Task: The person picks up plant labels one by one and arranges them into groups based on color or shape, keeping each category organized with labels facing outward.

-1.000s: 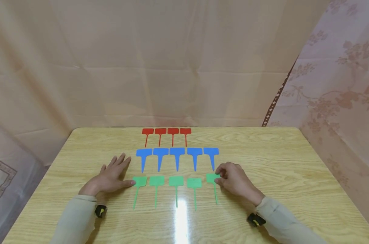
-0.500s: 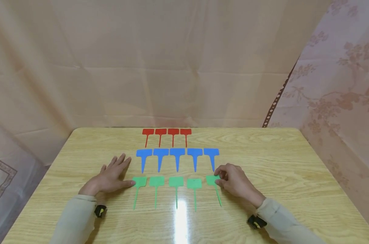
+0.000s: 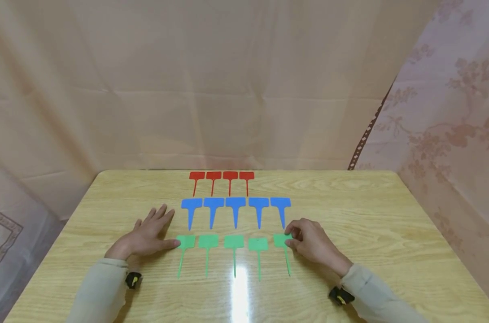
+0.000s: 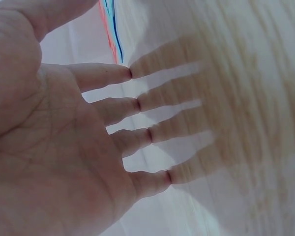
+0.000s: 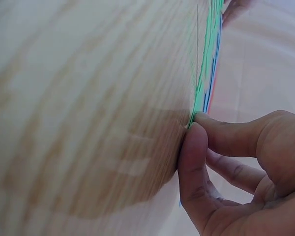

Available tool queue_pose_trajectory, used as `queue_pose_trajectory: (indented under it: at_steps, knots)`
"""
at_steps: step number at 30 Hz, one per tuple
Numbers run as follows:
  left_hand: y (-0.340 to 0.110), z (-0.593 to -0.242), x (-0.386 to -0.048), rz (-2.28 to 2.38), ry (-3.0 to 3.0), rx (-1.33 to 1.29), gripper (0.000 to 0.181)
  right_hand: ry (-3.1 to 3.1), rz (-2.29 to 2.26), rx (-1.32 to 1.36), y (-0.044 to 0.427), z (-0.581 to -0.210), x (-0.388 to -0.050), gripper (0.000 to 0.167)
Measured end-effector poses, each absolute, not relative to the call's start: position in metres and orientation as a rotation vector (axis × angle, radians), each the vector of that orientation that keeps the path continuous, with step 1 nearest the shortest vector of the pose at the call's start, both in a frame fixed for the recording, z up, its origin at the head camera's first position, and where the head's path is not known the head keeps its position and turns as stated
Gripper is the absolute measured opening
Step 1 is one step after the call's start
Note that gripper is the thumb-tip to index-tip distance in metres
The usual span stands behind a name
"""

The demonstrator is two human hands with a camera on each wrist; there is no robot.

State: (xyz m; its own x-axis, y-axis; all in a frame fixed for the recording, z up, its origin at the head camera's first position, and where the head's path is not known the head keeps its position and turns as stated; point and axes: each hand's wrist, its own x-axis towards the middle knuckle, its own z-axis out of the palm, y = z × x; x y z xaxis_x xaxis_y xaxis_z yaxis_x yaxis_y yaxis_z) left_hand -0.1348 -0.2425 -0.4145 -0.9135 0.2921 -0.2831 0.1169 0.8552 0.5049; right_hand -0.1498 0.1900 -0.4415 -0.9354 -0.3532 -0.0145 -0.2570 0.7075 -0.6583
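T-shaped plastic plant labels lie flat in three rows. At the near row's right end, my right hand (image 3: 315, 240) pinches the right edge of a green plant label (image 3: 281, 241) between thumb and fingers; the right wrist view shows the thumb (image 5: 231, 135) and a fingertip meeting at that edge. My left hand (image 3: 145, 235) rests on the table with its fingers spread. Its thumb touches the left edge of the leftmost green plant label (image 3: 186, 242). Blue plant labels (image 3: 235, 204) form the middle row. Red plant labels (image 3: 230, 175) make up the far row.
The wood-grain table (image 3: 390, 233) carries a bright light reflection at its near middle. Behind its far edge hangs a beige cloth (image 3: 228, 89), and a flowered cloth (image 3: 454, 134) hangs at the right. Dark wrist cameras sit under both sleeves.
The stem of the rightmost green label has swung to the right, then partly back, with my right hand at its edge. My left hand has stayed in place.
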Motion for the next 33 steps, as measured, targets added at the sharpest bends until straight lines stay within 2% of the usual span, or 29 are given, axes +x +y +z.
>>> queue_pose_trajectory:
  at_steps: [33]
  knots:
    - [-0.2402, -0.4149, -0.1334, 0.739, 2.677, 0.299, 0.095, 2.758, -1.003, -0.536, 0.1913, -0.4394, -0.1482, 0.017]
